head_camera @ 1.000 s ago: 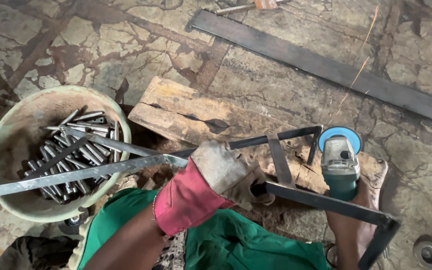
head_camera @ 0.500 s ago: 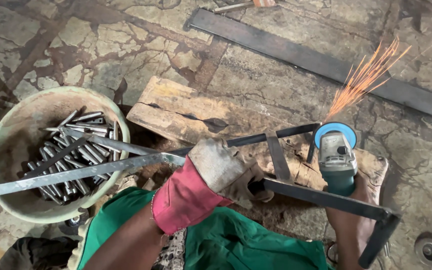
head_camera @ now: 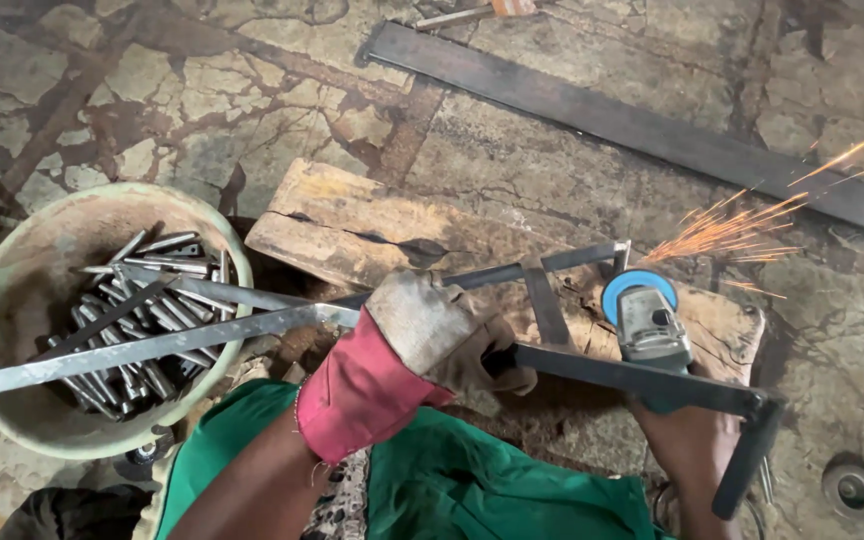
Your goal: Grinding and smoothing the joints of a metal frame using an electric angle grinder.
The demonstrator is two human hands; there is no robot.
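Steel frame [head_camera: 552, 300] lying across wood block [head_camera: 372, 225], pinned by gloved left hand [head_camera: 432, 335], fingers clenched round it, steadying against grinder [head_camera: 647, 320] gripped in right hand [head_camera: 697, 440], throwing sparks [head_camera: 742, 230].

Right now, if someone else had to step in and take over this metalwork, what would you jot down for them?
Left hand: gloved, grip closed on the long flat metal bar, pinning it over the wooden block.
Right hand: bare, grip on the angle grinder; its blue-guarded disc is on the metal at the block's far edge, and sparks fly to the right.
Nearby: a green bucket of short cut metal pieces on the left; a long dark steel strip on the floor beyond.
Done: many short pieces already lie in the bucket.
Left: this cut is under way; how deep it has gone cannot be seen.
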